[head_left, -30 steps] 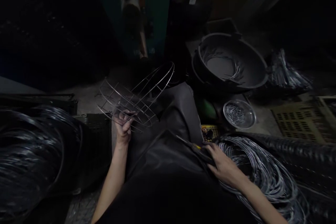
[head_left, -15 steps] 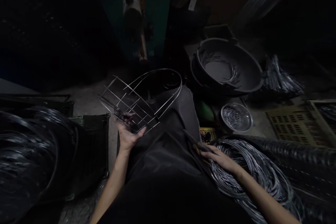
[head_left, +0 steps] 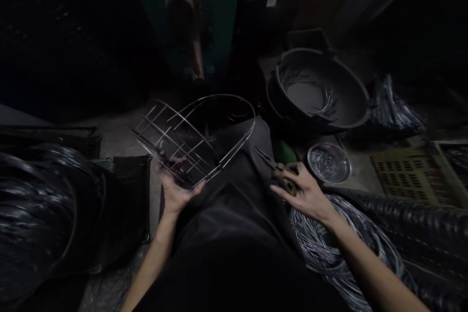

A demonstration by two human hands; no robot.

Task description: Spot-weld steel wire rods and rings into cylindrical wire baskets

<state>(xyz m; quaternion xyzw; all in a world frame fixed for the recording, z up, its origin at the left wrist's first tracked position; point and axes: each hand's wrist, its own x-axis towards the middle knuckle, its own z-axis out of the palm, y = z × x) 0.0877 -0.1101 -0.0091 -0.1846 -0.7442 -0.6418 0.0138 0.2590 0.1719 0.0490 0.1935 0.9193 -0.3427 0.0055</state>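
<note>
A wire frame point(head_left: 189, 142) with a gridded side and a large wire loop sits above my lap. My left hand point(head_left: 179, 186) grips its lower left edge, the thumb lying along the near wires. In my right hand point(head_left: 305, 192) are long-nose pliers point(head_left: 266, 158) with yellowish handles, their jaws pointing up and left towards the loop but apart from it. The pliers hold nothing that I can see. Dark cloth point(head_left: 226, 214) covers my lap beneath the frame.
A coil of wire point(head_left: 318, 248) lies under my right forearm. Beyond it are a metal bowl of short pieces point(head_left: 345, 171), a large dark basin point(head_left: 351, 102) with wires, and a yellowish crate point(head_left: 402, 175). At left, bundled wire point(head_left: 36, 214) stands beside a dark crate point(head_left: 133, 195).
My right hand has risen from beside the wire coil, bringing the pliers up and nearer the frame. The wire frame has tilted slightly in my left hand.
</note>
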